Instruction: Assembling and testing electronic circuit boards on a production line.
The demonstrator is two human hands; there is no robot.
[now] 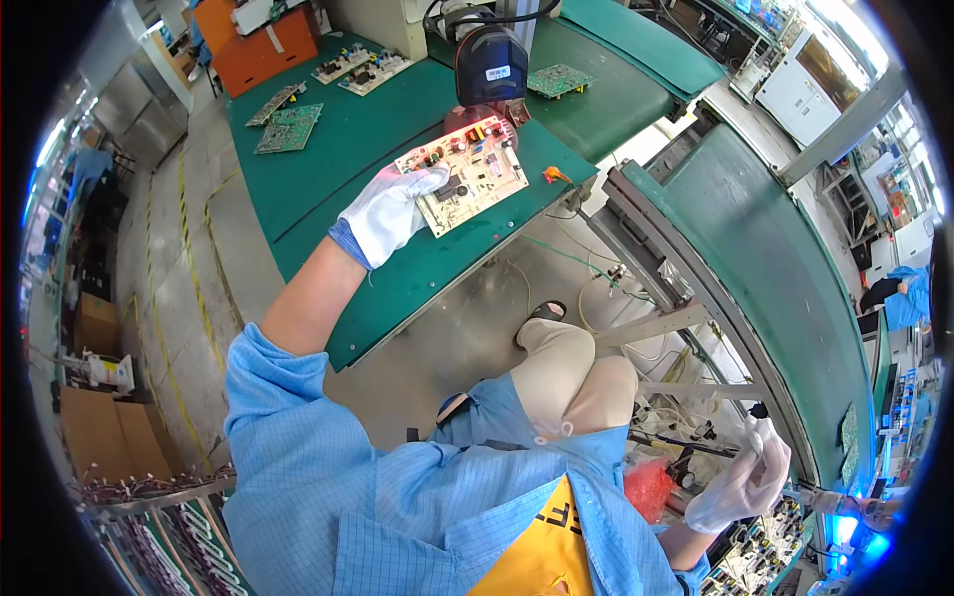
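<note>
My left hand, in a white glove, grips the left edge of a cream circuit board with its thumb on top. The board is held tilted over the green bench, its component side up. Right behind it hangs a black device with a rounded front and a white label. My right hand, gloved too, is raised at the lower right beside the conveyor. Its fingers are bent and pressed together; whatever they may hold is too small to make out. A small orange part lies on the bench to the right of the board.
More circuit boards lie at the bench's far left, and another board sits on the green surface behind. An orange bin stands at the back left. A green conveyor curves along the right. Many boards lie at the lower right.
</note>
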